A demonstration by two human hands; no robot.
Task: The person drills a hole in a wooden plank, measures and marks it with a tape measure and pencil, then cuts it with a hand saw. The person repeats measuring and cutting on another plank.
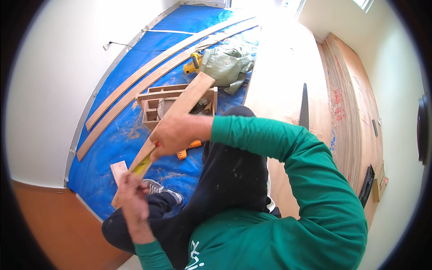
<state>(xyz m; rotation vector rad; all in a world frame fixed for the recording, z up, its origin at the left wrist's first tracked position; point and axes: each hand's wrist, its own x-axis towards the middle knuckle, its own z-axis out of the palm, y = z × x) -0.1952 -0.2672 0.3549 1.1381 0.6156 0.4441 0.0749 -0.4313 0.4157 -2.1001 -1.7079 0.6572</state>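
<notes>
A long wooden board (191,96) runs slantwise before me, its far end over an open wooden tool box (150,108). Along the board stretches the yellow blade of a tape measure (143,167). My right hand (175,134) is closed at the blade's upper end, with a small red bit showing by its fingers; the rest of what it grips is hidden. At the lower end, the fingers of my left hand (133,194) are closed on the blade, slightly blurred. Beneath the board, near my right hand, lies an orange tool (182,154), partly covered.
Two long wood strips (130,85) lie on the blue floor sheet (101,155). Beyond the box are a yellow power tool (193,63) and a pale sack (227,65). A handsaw (304,105) rests on the sheets at right, beside stacked plywood (346,103). A short wood piece (119,170) lies near my left hand.
</notes>
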